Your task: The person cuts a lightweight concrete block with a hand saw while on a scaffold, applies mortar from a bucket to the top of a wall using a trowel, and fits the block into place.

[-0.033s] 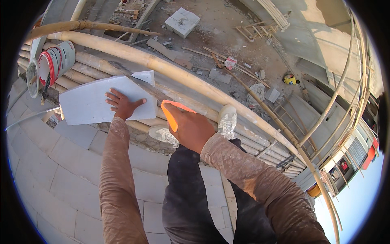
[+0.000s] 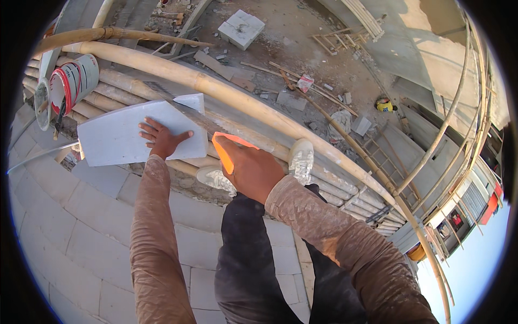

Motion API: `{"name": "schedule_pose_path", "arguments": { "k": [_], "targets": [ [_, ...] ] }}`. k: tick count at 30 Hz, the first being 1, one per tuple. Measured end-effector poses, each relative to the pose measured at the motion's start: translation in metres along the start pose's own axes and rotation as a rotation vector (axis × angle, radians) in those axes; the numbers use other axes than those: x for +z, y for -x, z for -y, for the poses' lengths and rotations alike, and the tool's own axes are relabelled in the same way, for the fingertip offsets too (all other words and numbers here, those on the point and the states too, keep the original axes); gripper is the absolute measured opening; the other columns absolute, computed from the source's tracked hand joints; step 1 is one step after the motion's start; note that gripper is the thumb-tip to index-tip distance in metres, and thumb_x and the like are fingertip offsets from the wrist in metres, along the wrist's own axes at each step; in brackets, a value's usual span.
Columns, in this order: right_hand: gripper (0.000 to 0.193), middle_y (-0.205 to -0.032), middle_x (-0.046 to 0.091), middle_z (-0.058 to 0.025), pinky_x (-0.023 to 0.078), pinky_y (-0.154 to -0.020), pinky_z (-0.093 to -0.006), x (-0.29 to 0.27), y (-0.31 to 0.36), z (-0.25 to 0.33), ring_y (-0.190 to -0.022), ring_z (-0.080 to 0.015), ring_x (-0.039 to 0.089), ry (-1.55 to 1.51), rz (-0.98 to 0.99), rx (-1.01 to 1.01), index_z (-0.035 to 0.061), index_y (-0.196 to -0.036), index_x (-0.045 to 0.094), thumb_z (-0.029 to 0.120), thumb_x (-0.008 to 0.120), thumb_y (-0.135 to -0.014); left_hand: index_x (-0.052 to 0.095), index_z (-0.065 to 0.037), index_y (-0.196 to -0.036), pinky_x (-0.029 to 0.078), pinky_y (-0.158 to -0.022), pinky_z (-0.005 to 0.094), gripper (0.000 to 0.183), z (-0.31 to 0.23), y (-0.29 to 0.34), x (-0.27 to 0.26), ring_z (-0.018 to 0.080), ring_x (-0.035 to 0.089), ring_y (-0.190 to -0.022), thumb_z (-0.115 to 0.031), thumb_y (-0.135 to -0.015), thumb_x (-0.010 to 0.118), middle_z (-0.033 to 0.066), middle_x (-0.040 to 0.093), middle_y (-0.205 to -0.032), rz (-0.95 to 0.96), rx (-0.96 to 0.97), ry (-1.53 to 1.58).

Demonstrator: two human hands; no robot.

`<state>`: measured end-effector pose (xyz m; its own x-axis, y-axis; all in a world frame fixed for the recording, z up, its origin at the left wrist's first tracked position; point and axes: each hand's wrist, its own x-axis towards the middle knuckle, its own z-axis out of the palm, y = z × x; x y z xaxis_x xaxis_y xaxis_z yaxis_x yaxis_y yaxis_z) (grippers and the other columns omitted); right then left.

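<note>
A pale grey block (image 2: 110, 143) lies across the bamboo poles, left of my feet. My left hand (image 2: 164, 139) presses flat on its top with the fingers spread. My right hand (image 2: 258, 171) is wrapped round the orange handle (image 2: 224, 154) of a handsaw. From there the saw blade (image 2: 197, 116) runs up and left across the block's far right corner. Beyond the blade, a small pale corner (image 2: 194, 101) of the block shows. How deep the teeth sit in the cut cannot be made out.
A white bucket (image 2: 86, 75) with a red rim lies tipped on the poles at left. A thick bamboo rail (image 2: 216, 89) runs past the far side, with a drop to rubble-strewn ground (image 2: 280, 48) beyond. Nearer me is a pale block wall (image 2: 59, 216).
</note>
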<state>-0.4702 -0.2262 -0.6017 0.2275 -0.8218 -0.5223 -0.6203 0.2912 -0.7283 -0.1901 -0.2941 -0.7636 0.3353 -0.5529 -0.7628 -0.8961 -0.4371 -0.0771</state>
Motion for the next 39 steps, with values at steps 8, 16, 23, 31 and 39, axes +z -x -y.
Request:
{"name": "schedule_pose_path", "arguments": {
  "k": [8,16,23,31,39],
  "targets": [
    [0.060,-0.091,0.072,-0.0158,0.058,-0.071,-0.0488,-0.021,0.009,0.005,-0.081,-0.0369,0.072,0.030,0.063,0.067,0.0122,-0.145,0.049,0.021,0.071,-0.090,-0.030,0.007,-0.151,0.003,-0.117,0.0715,0.177,-0.016,0.003,0.001,0.0594,-0.022,-0.147,-0.068,-0.050,0.094,0.0423,-0.027,-0.156,0.035,-0.053,-0.070],
    [0.060,-0.094,0.072,-0.0136,0.061,-0.067,-0.0440,-0.075,0.082,0.011,-0.078,-0.0354,0.072,0.037,0.089,0.088,0.0147,-0.147,0.048,0.023,0.070,-0.092,-0.029,0.004,-0.152,0.003,-0.118,0.0704,0.176,-0.012,0.002,0.002,0.0582,-0.021,-0.148,-0.067,-0.050,0.095,0.0407,-0.028,-0.157,0.026,-0.080,-0.076],
    [0.064,-0.099,0.070,-0.0156,0.060,-0.070,-0.0446,-0.084,0.083,0.019,-0.082,-0.0361,0.071,0.036,0.159,0.127,0.0128,-0.150,0.043,0.028,0.070,-0.094,-0.030,0.004,-0.152,0.005,-0.119,0.0691,0.176,-0.016,0.003,0.003,0.0584,-0.018,-0.149,-0.067,-0.050,0.095,0.0403,-0.027,-0.157,0.015,-0.083,-0.091],
    [0.072,-0.107,0.067,-0.0150,0.056,-0.075,-0.0440,-0.096,0.095,0.008,-0.087,-0.0340,0.068,0.014,0.241,0.049,0.0098,-0.154,0.040,0.037,0.070,-0.094,-0.029,0.005,-0.152,0.007,-0.119,0.0689,0.175,-0.013,0.002,0.003,0.0584,-0.018,-0.149,-0.068,-0.051,0.095,0.0407,-0.026,-0.157,0.003,-0.086,-0.114],
    [0.078,-0.095,0.064,-0.0111,0.058,-0.071,-0.0431,-0.117,0.115,0.015,-0.081,-0.0326,0.068,0.093,0.298,0.064,0.0154,-0.156,0.038,0.021,0.075,-0.088,-0.029,0.005,-0.152,0.006,-0.118,0.0696,0.175,-0.004,-0.002,0.008,0.0594,-0.019,-0.148,-0.069,-0.051,0.094,0.0414,-0.026,-0.157,0.013,-0.053,-0.091]
  ]
}}
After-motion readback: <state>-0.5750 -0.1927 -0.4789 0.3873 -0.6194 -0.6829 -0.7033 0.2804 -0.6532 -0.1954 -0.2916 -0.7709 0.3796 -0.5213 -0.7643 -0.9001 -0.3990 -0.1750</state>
